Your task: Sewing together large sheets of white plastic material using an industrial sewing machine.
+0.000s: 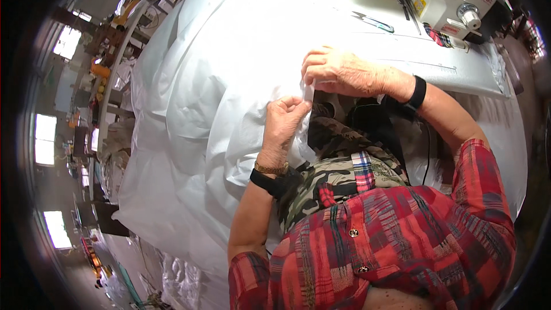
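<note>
A big sheet of thin white fabric (192,138) spreads over the table and hangs down on my left in loose folds. Its edge runs between my hands, just above my lap. My left hand (282,123) pinches this edge between thumb and fingers. A little farther up, my right hand (344,73) has its fingers curled on the same edge, a short way from the left. The fingertips of the right hand partly hide the bit of cloth they grip.
A white sewing machine (442,8) stands at the far right of the table. Thread snips (373,22) lie on the tabletop before it, beside a dark slender tool (407,11). A ruler scale (427,66) runs along the near table edge. Shelving (117,74) with assorted goods is at left.
</note>
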The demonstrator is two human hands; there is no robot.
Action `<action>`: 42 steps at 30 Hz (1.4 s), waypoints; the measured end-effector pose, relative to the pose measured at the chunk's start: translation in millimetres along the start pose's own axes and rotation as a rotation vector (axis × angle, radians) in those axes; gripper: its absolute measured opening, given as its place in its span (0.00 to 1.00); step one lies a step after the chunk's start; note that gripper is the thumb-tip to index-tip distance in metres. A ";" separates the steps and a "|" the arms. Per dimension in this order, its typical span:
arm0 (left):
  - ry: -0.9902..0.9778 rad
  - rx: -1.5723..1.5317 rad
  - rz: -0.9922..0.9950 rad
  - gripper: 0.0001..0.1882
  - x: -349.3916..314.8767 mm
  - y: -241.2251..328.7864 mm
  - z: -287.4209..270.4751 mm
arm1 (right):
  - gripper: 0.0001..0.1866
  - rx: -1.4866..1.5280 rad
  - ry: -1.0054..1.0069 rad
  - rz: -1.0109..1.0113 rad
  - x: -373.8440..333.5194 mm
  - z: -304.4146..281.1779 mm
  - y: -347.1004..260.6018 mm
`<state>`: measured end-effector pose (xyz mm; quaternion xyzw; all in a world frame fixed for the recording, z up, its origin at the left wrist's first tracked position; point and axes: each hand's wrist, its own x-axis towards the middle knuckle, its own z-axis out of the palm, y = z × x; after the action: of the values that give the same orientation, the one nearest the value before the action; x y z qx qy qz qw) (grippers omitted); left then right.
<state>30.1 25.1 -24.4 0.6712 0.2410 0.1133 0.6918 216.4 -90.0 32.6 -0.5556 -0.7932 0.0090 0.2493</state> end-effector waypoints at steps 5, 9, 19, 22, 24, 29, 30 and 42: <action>-0.166 -0.428 -0.081 0.04 -1.4 -6.0 -6.1 | 0.08 0.040 -0.062 -0.105 1.3 0.0 14.2; -0.198 -0.427 -0.162 0.05 0.6 -5.5 -12.3 | 0.08 0.063 -0.131 -0.114 4.0 -1.4 16.0; 0.314 0.947 0.621 0.22 -23.8 30.8 29.1 | 0.05 0.085 -0.083 -0.156 4.3 2.1 13.1; 0.366 0.936 0.661 0.18 -22.7 33.6 36.5 | 0.05 0.075 -0.069 -0.177 5.4 2.6 12.6; 0.372 0.915 0.627 0.18 -22.3 34.6 35.1 | 0.05 0.088 -0.087 -0.153 6.8 2.8 14.3; 0.278 0.709 0.398 0.16 -27.8 35.7 24.2 | 0.05 0.155 -0.080 -0.064 10.8 -0.5 27.7; 0.281 0.677 0.446 0.16 -26.7 35.2 22.5 | 0.06 0.173 -0.091 -0.034 13.2 -0.8 31.9; 0.324 0.741 0.663 0.15 -24.6 18.7 23.5 | 0.15 -0.102 -0.052 0.321 20.5 -8.1 62.7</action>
<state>23.6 -5.9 -1.9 0.8851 0.1434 0.3357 0.2886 269.4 -50.0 29.4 -0.6868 -0.6997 0.0227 0.1953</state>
